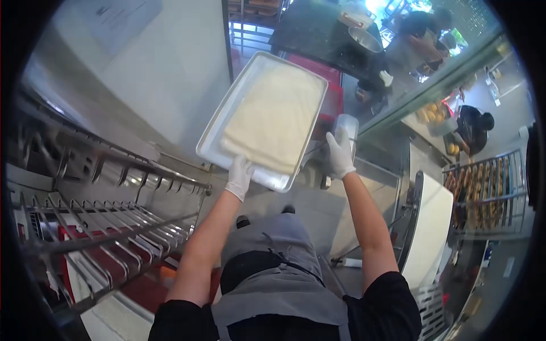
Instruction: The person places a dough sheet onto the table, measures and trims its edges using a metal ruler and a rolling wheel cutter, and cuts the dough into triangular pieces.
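Observation:
My left hand (239, 177), in a white glove, grips the near edge of a light metal tray (213, 139), its thumb on top. A flat, pale sheet of what looks like dough (276, 113) lies on the tray, which is tilted in view. My right hand (340, 154), also gloved, is to the right of the tray and apart from it. Its fingers point forward, with the thumb apart, beside a clear, rounded object (347, 126). Whether they touch it is hard to tell.
A metal rack (131, 227) with rails stands at the left. On the right are a pale board (429, 227) and a rack of baked goods (483, 190). A dark counter (318, 34) with a metal bowl (365, 40) and people (418, 48) are ahead.

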The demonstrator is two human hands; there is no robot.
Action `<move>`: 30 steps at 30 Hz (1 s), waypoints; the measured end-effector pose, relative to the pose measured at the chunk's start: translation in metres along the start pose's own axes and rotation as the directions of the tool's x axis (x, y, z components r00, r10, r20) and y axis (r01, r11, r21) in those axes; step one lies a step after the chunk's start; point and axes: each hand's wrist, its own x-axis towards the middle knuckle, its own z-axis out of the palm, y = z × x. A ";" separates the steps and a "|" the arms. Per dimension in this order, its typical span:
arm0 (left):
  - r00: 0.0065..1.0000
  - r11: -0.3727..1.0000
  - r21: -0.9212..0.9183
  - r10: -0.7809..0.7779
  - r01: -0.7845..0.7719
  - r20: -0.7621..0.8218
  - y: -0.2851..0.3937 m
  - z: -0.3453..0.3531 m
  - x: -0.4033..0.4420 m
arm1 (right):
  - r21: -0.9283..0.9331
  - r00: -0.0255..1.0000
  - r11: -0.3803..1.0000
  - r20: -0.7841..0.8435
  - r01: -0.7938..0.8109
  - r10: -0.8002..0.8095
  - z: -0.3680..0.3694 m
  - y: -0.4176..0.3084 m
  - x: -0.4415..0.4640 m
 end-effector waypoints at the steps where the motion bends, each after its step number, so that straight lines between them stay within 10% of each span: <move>1: 1.000 1.000 -0.012 -0.003 0.003 -0.008 -0.002 0.015 0.019 | -0.057 0.997 0.996 0.026 0.068 -0.067 0.004 0.005 0.043; 8: 0.879 0.990 0.054 0.142 -0.132 -0.455 -0.033 0.073 0.080 | -0.476 0.956 0.855 0.285 0.205 -0.071 0.067 0.060 0.313; 11: 0.804 0.992 0.045 0.119 -0.114 -0.582 -0.040 0.078 0.083 | -0.830 0.975 0.544 0.202 0.122 0.090 0.091 0.098 0.357; 21: 0.707 0.976 0.082 0.204 -0.203 -0.678 -0.027 0.084 0.103 | -0.784 0.904 0.450 0.386 0.427 -0.185 0.089 0.109 0.359; 24: 0.661 0.974 0.080 0.202 -0.211 -0.722 -0.028 0.096 0.099 | -0.416 0.916 0.825 0.282 0.384 -0.284 0.087 0.124 0.351; 27: 0.620 0.843 0.524 0.478 -0.125 -0.622 -0.025 0.092 0.085 | -0.390 0.961 0.904 0.268 0.178 -0.073 0.084 0.097 0.342; 30: 0.512 0.611 0.792 0.684 -0.012 -0.520 -0.011 0.082 0.089 | -0.521 0.942 0.794 0.275 0.312 -0.190 0.087 0.119 0.349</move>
